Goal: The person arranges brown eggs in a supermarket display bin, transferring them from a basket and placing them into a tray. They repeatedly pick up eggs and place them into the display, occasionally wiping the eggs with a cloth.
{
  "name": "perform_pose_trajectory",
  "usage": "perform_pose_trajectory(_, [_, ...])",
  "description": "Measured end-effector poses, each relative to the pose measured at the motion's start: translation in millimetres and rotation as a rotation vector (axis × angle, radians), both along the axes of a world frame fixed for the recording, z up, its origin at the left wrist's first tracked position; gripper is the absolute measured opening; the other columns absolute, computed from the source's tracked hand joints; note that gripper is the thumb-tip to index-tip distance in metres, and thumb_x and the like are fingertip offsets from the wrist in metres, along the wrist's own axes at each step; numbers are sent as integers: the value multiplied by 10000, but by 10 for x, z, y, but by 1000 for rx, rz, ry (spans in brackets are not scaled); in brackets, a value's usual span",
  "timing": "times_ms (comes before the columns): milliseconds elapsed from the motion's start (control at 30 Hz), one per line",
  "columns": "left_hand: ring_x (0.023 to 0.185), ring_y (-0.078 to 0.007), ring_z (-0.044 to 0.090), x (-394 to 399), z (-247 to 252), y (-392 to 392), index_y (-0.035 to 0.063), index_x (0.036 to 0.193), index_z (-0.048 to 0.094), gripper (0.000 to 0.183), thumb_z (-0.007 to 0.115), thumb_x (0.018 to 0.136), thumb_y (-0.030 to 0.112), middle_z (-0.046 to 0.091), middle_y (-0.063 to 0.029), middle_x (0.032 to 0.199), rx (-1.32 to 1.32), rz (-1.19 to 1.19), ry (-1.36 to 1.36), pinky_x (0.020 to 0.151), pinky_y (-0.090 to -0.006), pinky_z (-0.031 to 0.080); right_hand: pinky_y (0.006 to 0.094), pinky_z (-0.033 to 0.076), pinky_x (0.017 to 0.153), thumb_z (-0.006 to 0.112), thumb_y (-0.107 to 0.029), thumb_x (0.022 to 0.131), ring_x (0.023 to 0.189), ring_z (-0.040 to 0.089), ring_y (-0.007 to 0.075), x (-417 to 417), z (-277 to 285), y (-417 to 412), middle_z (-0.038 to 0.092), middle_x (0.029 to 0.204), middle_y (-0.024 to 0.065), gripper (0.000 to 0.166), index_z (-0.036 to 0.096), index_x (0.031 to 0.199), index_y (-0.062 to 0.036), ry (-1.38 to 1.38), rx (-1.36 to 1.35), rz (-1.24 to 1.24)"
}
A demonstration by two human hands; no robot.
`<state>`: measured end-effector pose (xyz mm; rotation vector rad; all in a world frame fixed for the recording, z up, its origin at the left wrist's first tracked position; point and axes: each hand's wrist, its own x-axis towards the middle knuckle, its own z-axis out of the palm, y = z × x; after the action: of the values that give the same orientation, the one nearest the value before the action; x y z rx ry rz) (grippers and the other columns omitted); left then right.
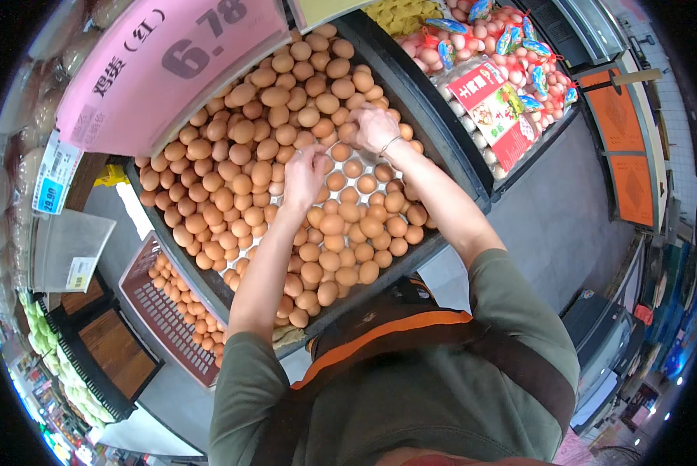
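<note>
Many loose brown eggs (242, 131) are heaped in a dark display bin (459, 180). Near the middle of the heap a pale egg tray (351, 182) shows, with some eggs seated in its cups. My left hand (303, 177) reaches down at the tray's left side, its fingers among the eggs; whether it grips one is hidden. My right hand (376, 129), with a thin bracelet at the wrist, bends over eggs at the tray's upper right edge. Its fingertips touch the eggs there, and I cannot tell if one is held.
A pink price sign (179, 70) overhangs the bin's upper left. Netted eggs (517, 76) and a bagged egg pack (491, 110) lie in the adjoining bin at right. A reddish plastic basket (150, 314) of more eggs stands at the lower left, beside the bin.
</note>
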<state>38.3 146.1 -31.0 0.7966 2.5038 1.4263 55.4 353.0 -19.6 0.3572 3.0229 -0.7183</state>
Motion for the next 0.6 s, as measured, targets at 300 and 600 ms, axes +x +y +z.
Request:
perform_pose_trajectory(300, [928,-306,637,440,-23,-359,52,1020,650,227,710,813,126,649,-152,954,-183,-137,-74,833,-427,517,450,496,863,735,-269,713,1017,621,323,45,-17,-13,632,1077,95,360,697,1034,-111,21,-36,32])
perform_pose_trajectory(600, [1047,-297,595,378,-148,56,115,1011,682,387,794,719,342,648,-109,1033,-708,-109,204,854,-405,514,439,512,803,713,-239,743,937,637,338,151,-27,-54,642,982,109,274,684,975,-97,121,-88,-19])
